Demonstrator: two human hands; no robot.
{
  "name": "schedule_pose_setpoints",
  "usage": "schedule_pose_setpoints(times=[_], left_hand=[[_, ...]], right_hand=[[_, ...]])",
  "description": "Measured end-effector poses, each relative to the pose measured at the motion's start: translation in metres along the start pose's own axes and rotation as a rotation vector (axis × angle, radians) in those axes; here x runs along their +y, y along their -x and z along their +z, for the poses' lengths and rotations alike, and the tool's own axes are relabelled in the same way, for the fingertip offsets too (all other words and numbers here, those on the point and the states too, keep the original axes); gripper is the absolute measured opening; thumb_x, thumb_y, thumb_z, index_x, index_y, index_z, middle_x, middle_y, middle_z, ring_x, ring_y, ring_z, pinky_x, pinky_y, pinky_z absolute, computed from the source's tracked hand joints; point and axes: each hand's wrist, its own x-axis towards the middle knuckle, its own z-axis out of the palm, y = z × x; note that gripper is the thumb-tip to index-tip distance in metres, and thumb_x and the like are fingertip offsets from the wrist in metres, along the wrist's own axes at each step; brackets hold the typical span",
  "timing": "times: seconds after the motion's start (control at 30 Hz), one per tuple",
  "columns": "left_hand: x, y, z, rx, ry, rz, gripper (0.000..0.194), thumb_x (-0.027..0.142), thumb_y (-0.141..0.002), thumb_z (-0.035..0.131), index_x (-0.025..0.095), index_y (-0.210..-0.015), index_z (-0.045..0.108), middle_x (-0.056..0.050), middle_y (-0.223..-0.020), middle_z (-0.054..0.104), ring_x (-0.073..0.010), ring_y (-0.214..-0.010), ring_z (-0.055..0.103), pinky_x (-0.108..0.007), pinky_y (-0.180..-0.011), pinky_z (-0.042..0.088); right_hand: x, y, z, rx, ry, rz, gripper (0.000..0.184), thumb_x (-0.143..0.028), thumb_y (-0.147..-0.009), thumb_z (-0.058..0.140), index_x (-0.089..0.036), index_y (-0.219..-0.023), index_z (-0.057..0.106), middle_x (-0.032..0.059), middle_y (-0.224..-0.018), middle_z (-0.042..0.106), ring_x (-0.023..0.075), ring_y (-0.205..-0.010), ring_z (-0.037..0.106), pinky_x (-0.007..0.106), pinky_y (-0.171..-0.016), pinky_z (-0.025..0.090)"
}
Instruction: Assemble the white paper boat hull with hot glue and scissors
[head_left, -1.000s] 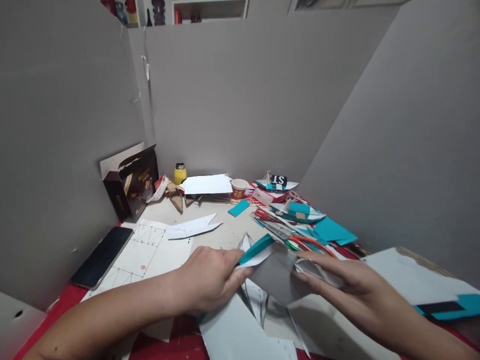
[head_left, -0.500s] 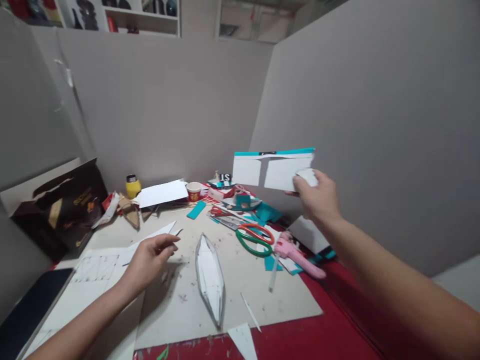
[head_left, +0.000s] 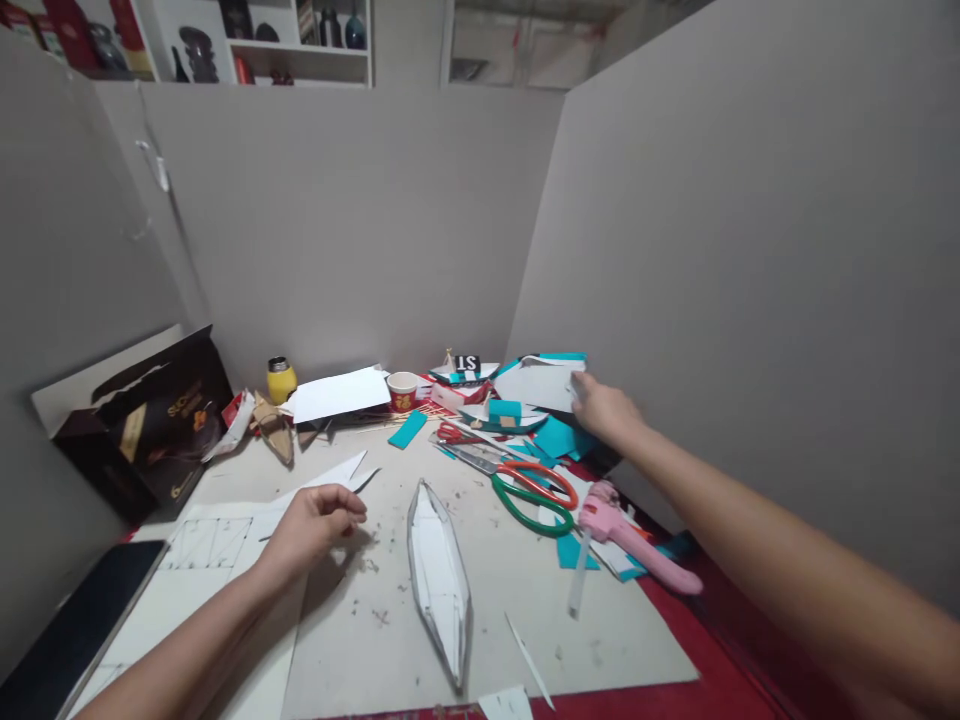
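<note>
At the back right, my right hand [head_left: 604, 405] grips the edge of a white cardboard piece [head_left: 536, 382] with a teal strip along its top. My left hand [head_left: 319, 525] hovers over the left of the work board, its fingers loosely bent and nothing visible in them. Between my arms lies a white paper boat hull [head_left: 439, 580], long and pointed at both ends. Beyond it, to the right, are scissors [head_left: 536, 495] with orange and green handles and a pink glue gun [head_left: 630, 540] with a clear glue stick by it.
Teal scraps [head_left: 559, 437] and small model boats [head_left: 504, 415] crowd the back right. A red paper cup [head_left: 403, 390], white card [head_left: 341, 395] and yellow bottle [head_left: 281, 380] stand at the back. A dark box [head_left: 150, 420] is on the left, a drawn sheet [head_left: 210, 540] before it.
My right hand has lowered the white cardboard piece toward the pile at the back right. The left hand stays in nearly the same place. The view has shifted slightly.
</note>
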Motion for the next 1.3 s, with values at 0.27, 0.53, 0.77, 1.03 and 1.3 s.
schedule_pose_setpoints(times=[0.27,0.53,0.77,1.03,1.3], left_hand=[[0.006,0.014,0.015,-0.122,0.231,-0.082,0.038,0.015,-0.068,0.057,0.015,-0.106,0.06,-0.012,-0.095,0.073,-0.0176,-0.078,0.066,-0.032,-0.076,0.047],[0.017,0.041,0.026,-0.375,0.592,-0.172,0.07,0.005,-0.063,0.055,0.014,-0.132,0.045,-0.017,-0.113,0.068,-0.0254,-0.108,0.063,-0.04,-0.094,0.042],[0.019,0.046,0.029,-0.385,0.743,-0.215,0.069,0.001,-0.06,0.056,0.008,-0.128,0.048,-0.016,-0.101,0.073,-0.0201,-0.094,0.067,-0.037,-0.091,0.043],[0.02,0.049,0.031,-0.344,0.708,-0.267,0.07,0.005,-0.056,0.062,0.006,-0.125,0.053,-0.016,-0.09,0.074,-0.0208,-0.08,0.069,-0.039,-0.087,0.045],[0.013,0.051,0.032,-0.393,0.709,-0.314,0.067,0.004,-0.059,0.059,0.008,-0.125,0.054,-0.016,-0.091,0.074,-0.0179,-0.07,0.069,-0.037,-0.086,0.044]], right_hand=[[-0.062,0.073,-0.027,0.236,-0.244,-0.495,0.034,-0.032,-0.091,0.048,-0.013,-0.116,0.059,0.0166,-0.116,0.064,0.0289,-0.107,0.059,0.039,-0.088,0.047],[-0.14,0.178,-0.039,0.16,-0.609,-1.395,0.015,-0.013,-0.09,0.052,-0.017,-0.102,0.061,0.0059,-0.081,0.063,0.0152,-0.071,0.053,0.027,-0.062,0.043],[-0.136,0.175,-0.044,0.18,-0.528,-1.472,0.022,-0.006,-0.09,0.047,-0.014,-0.106,0.06,0.0065,-0.08,0.061,0.0158,-0.073,0.05,0.029,-0.064,0.04],[-0.132,0.182,-0.042,0.104,-0.53,-1.489,0.021,-0.006,-0.091,0.042,-0.015,-0.097,0.06,0.0054,-0.077,0.061,0.0147,-0.069,0.051,0.028,-0.062,0.038],[-0.133,0.189,-0.062,0.043,-0.365,-1.58,0.027,-0.01,-0.095,0.037,-0.013,-0.114,0.057,0.0033,-0.069,0.058,0.0159,-0.064,0.051,0.028,-0.058,0.037]])
